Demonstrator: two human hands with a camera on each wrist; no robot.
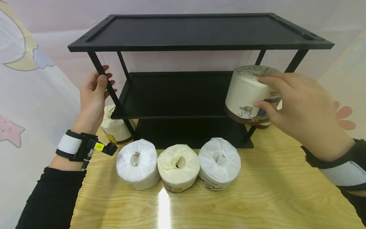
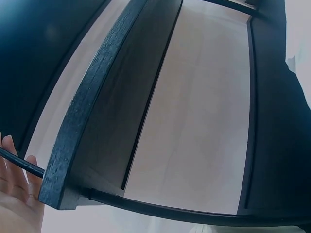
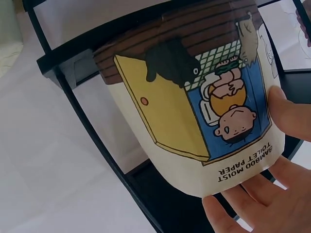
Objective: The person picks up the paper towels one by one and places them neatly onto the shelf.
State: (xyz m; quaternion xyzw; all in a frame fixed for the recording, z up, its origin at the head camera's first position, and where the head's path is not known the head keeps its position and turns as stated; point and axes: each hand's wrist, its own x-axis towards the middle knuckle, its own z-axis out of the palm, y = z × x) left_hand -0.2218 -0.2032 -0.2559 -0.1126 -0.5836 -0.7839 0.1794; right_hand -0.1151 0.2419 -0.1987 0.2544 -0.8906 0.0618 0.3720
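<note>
A black three-tier shelf rack (image 1: 183,33) stands on the table. My left hand (image 1: 92,92) grips its front left post (image 1: 96,62), thumb on the near side and fingers behind; the left wrist view shows those fingers (image 2: 17,179) beside the post. My right hand (image 1: 303,105) holds a wrapped toilet paper roll (image 1: 243,92) at the right end of the middle shelf (image 1: 180,95), thumb on its side and fingers at its upper rim. Cartoon pictures and a brown lower band cover the roll's wrapper (image 3: 175,107).
Before the rack stand a white roll (image 1: 143,178), a cream roll (image 1: 177,178) and another white roll (image 1: 218,178) in a row. A cream roll (image 1: 117,128) sits behind the left post. Part of another roll (image 1: 263,126) shows below the held one. The wooden table (image 1: 217,210) extends forward.
</note>
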